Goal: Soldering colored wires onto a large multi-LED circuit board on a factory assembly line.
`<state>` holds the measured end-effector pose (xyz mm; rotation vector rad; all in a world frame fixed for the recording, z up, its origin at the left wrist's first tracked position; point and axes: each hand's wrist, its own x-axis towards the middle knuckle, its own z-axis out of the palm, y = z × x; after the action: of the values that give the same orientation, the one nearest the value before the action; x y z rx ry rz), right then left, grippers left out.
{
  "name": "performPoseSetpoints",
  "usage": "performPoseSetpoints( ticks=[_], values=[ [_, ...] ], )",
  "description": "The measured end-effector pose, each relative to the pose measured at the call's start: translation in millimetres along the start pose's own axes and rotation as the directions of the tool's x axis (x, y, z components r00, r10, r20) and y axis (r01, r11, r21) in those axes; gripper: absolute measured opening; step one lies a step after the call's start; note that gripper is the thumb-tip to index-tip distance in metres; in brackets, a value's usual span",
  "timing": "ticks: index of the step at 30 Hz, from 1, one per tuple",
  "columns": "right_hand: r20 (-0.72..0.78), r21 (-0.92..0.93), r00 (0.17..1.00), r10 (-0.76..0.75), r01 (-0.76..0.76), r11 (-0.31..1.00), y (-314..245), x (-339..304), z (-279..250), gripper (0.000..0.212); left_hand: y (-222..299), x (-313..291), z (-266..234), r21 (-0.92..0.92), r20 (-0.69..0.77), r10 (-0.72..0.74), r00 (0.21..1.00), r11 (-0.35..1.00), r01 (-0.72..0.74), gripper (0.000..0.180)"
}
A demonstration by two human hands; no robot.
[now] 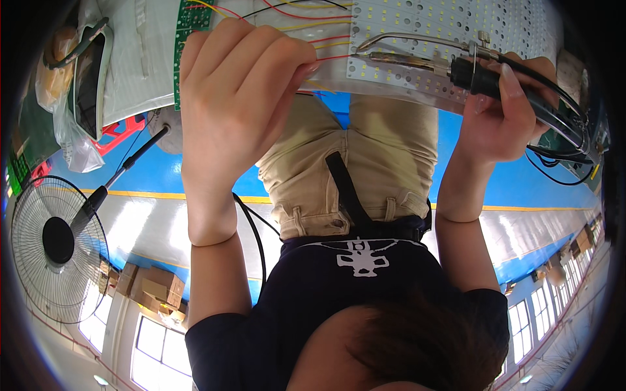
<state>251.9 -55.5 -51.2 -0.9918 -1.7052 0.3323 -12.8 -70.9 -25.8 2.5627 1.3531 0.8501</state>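
My left hand is closed in a pinch, and a red wire runs from its fingertips to the right. My right hand grips the black handle of a soldering iron, which has a thin curved metal feed tube clamped above its barrel. The iron's tip is at the end of the red wire, by the left edge of a white LED panel dotted with small yellowish squares. Behind my left hand is a green circuit board, partly hidden. More red, yellow and black wires stretch between board and panel.
A flat dark-screened device and a clear plastic bag are at the left of the table. A standing fan is to my left. Black cables hang at the right. Cardboard boxes stand farther off.
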Motion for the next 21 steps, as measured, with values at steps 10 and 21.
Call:
performPoseSetpoints(
  ticks=[10,21],
  values=[
    [-0.032,0.129,0.988,0.148,-0.143,0.981,-6.3,-1.6,6.7,0.018,-2.6,-1.8,6.2,0.009,-0.049,0.015,0.999,1.0,-0.014,0.019],
    [-0.012,0.044,0.996,0.09,-0.089,0.995,-6.2,-0.9,5.9,0.018,0.2,0.7,0.1,0.002,0.01,-0.011,1.0,1.0,0.011,0.019]
  ],
)
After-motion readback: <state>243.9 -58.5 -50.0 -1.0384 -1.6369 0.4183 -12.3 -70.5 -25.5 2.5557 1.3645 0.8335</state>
